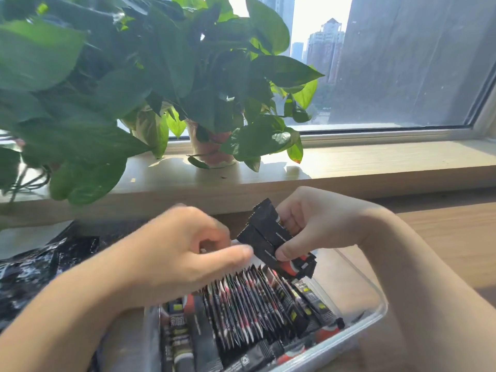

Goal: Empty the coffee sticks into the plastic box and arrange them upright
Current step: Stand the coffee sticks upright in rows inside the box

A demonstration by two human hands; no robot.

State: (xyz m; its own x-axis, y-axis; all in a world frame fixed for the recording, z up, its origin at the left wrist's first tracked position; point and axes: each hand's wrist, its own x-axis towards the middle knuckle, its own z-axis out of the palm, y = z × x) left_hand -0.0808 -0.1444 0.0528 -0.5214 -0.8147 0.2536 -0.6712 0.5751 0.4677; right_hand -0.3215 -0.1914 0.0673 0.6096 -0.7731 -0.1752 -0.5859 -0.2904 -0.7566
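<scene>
Window [402,63] spans the far side, with tower blocks beyond the glass. A potted plant [107,76] fills the far left; its leaves hang over the front edge of the windowsill [375,162]. The sill stands as a raised step just beyond the work area. The wooden table [456,237] shows bare wood to the right of the arms, in strong sunlight.

Clear plastic box [375,312] sits near centre; its right wall and near-right rim are in view, its left side is under the left forearm. A crumpled black bag [40,264] lies left of the box, partly blurred.

Inside the box, a row of coffee sticks [255,304] stands on edge, packed tight across the middle. Loose sticks [188,331] lie flat along the near and left sides. Bare floor shows between the row and the right wall, with a few sticks lying there.

Right hand [316,221] is above the far part of the box, clamped on a bundle of sticks [268,234]: thumb on the near face, fingers behind, bundle tilted. Left hand [182,251] is over the row, fingers curled, thumb tip just beside the bundle. It is blurred, so I cannot tell whether it pinches anything.
</scene>
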